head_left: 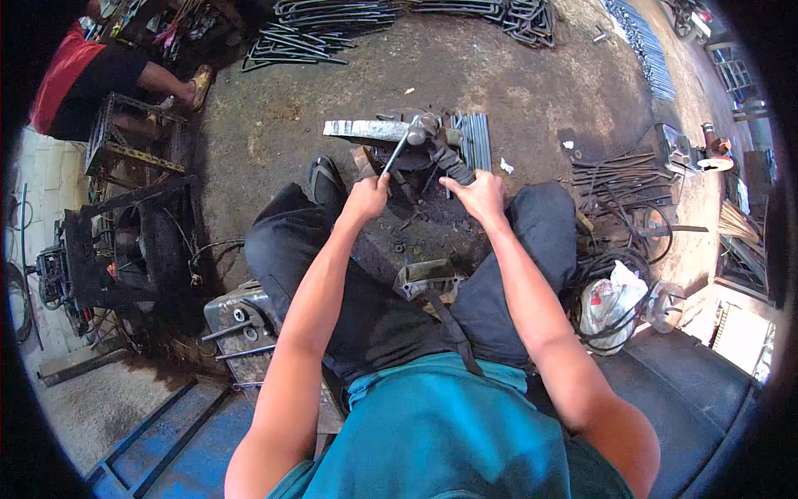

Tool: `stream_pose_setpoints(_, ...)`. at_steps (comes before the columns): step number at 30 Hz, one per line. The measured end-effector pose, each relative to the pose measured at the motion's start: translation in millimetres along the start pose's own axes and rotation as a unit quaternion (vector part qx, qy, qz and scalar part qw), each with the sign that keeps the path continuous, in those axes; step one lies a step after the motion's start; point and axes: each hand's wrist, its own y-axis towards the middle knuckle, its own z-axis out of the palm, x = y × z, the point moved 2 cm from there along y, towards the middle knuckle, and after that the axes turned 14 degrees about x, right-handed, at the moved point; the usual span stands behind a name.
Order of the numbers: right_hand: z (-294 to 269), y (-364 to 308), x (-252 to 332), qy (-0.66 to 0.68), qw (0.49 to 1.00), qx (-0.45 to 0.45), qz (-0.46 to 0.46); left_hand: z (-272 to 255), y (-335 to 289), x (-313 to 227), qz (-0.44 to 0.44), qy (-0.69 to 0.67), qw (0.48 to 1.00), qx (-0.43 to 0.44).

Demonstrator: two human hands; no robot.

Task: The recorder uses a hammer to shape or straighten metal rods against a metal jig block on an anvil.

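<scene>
My left hand (367, 198) is closed around a thin metal rod (399, 155), which slants up and away from me. My right hand (480, 196) grips a hammer by its dark, wrapped handle (450, 160). The hammer's head (424, 129) is at the rod's far end; whether they touch I cannot tell. Behind and below them is a dark metal work block with a pale, flat-topped bar (364, 129) reaching out to the left. A rusty brown metal piece (363, 161) stands just beyond my left hand. Straight grey rods (474, 140) lie side by side beyond my right hand.
Bent rods (303, 41) are piled at the far side, with a long row of rods (644, 50) at far right. Cables (611, 274) and a white plastic bag (613, 298) lie right of my knee. A person's leg (170, 81) and a metal frame (133, 154) are at left.
</scene>
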Motion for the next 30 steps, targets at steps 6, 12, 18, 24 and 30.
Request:
stream_pose_setpoints(6,6.7,7.3,-9.3,-0.005,1.000,0.007,-0.007,1.1,1.5,0.5,-0.006,0.007,1.000,-0.011)
stream_pose_setpoints(12,31.8,27.6,-33.5,0.138,0.987,0.073,-0.047,-2.2,-6.8,-6.8,0.010,-0.006,1.000,-0.020)
stream_pose_setpoints(18,30.9,22.2,-30.8,0.336,0.923,0.189,-0.004,-13.2,-19.7,-22.2,0.013,0.040,0.998,-0.040)
stream_pose_setpoints(24,21.1,13.7,-18.0,0.345,0.923,0.172,-0.001,-8.0,-16.6,-0.7,-0.017,0.011,1.000,-0.023)
stream_pose_setpoints(30,4.4,3.8,-5.9,0.344,0.924,0.165,-0.033,-9.8,-15.3,5.0,-0.025,0.007,1.000,0.013)
